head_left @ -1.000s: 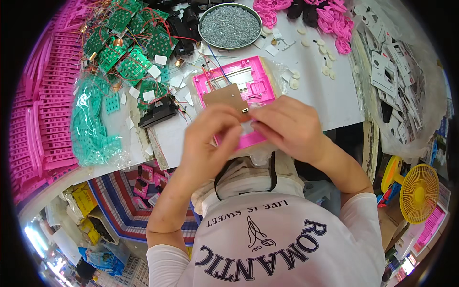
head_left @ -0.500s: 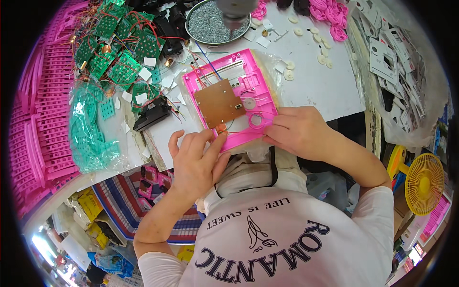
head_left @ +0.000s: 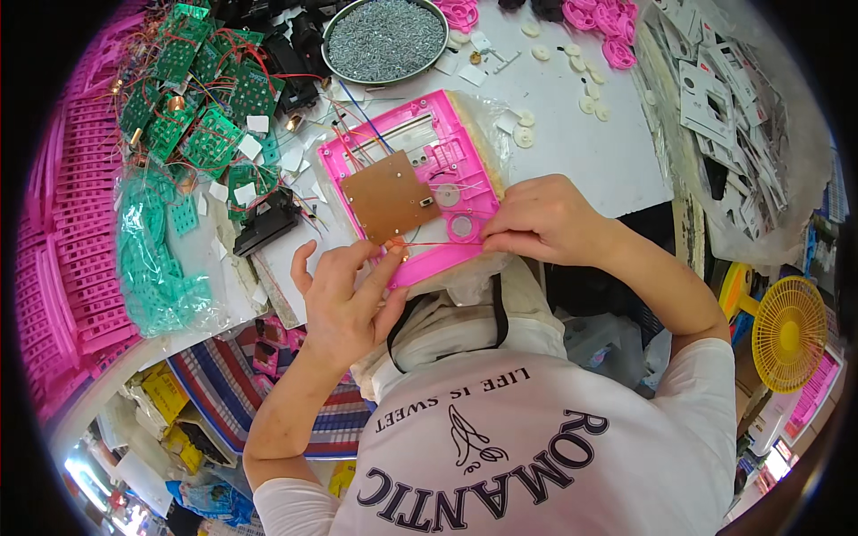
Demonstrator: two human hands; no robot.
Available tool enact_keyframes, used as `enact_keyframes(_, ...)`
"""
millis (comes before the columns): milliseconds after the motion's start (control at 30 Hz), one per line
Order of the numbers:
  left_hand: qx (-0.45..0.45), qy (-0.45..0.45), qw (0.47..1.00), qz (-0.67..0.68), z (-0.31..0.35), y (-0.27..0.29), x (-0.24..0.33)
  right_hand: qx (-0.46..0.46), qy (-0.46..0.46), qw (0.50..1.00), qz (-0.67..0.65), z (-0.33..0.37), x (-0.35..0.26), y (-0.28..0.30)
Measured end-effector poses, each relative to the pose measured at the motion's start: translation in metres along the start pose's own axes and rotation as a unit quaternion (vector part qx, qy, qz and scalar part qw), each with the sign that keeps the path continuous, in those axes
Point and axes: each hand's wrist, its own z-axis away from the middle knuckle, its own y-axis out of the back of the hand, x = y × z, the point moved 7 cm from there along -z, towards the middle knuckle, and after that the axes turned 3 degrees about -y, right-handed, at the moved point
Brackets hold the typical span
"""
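Two bare hands: left and right, both at the near half of one shallow pink plastic housing (head_left: 438,262).
Left hand (head_left: 344,290): fingers loosely spread, thumb clear of the index finger; the index fingertip touches the near left part of the housing, just below the board.
Right hand (head_left: 541,219): thumb and fingers pinched together at the housing's right rim, gripping a thin red wire (head_left: 447,243) (its far end lies by the left fingertips).
Pink housing: one, on the white table (head_left: 563,170) directly before the person, its hollow side up.
Long axis: only slightly longer one way, slanting from far left to near right; the end with the long slot points away from the person.
Brown board: one flat, squarish brown circuit board (head_left: 389,196), lying tilted over the housing's left half.
Round parts: two discs sit in the housing, right of the board.
Screws: one round metal bowl (head_left: 386,81) of small silver screws (head_left: 384,40), too many to count, beyond the housing.
Green circuit boards (head_left: 210,138): several, heaped at left (overlap prevents a count).
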Motion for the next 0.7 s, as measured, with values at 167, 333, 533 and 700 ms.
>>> enact_keyframes(167,-0.001,0.015,1.000,0.018,0.000,0.001,-0.002,0.026,0.111,0.985,0.133,0.008,-0.015,0.001)
enact_keyframes(333,-0.020,0.029,0.999,-0.002,-0.005,0.006,0.002,0.068,0.124,0.986,0.088,0.017,-0.005,0.000)
enact_keyframes(533,-0.062,-0.058,0.996,0.019,-0.036,-0.022,0.063,0.096,0.094,0.986,0.100,0.025,0.000,-0.002)
enact_keyframes(700,-0.104,-0.075,0.992,-0.011,-0.034,-0.039,0.068,0.140,0.027,0.985,0.095,0.037,-0.005,0.002)
